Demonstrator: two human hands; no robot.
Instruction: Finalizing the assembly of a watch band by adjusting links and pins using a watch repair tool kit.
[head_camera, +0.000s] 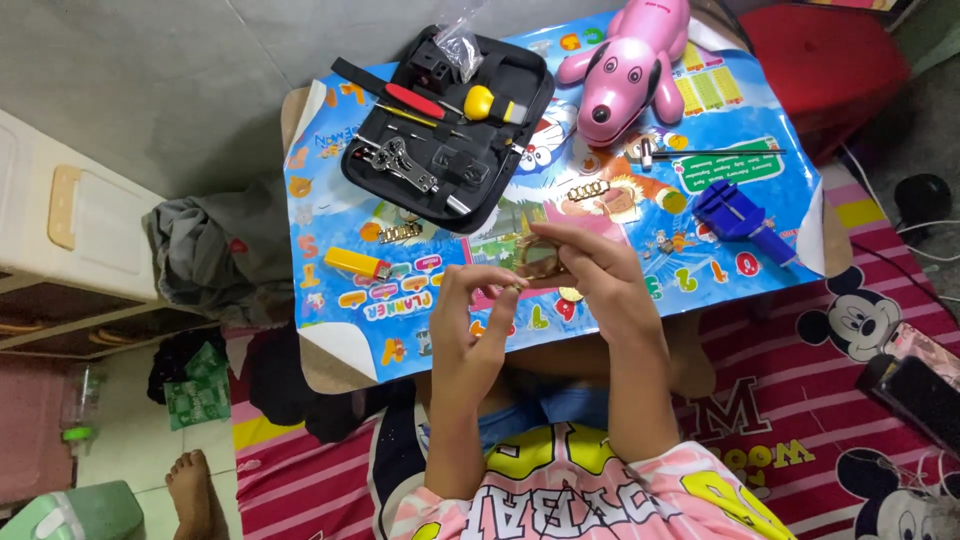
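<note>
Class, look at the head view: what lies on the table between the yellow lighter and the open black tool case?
A short gold watch-band piece lies between the yellow lighter and the black tool case, on the colourful mat, seen in the head view.

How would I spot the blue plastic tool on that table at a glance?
Start at the small table's colourful printed mat, then go to the pink glossy toy dog at its far edge. Nearer the mat's right edge lies the blue plastic tool, a blocky slotted body with a handle, the only solid blue item there.
</note>
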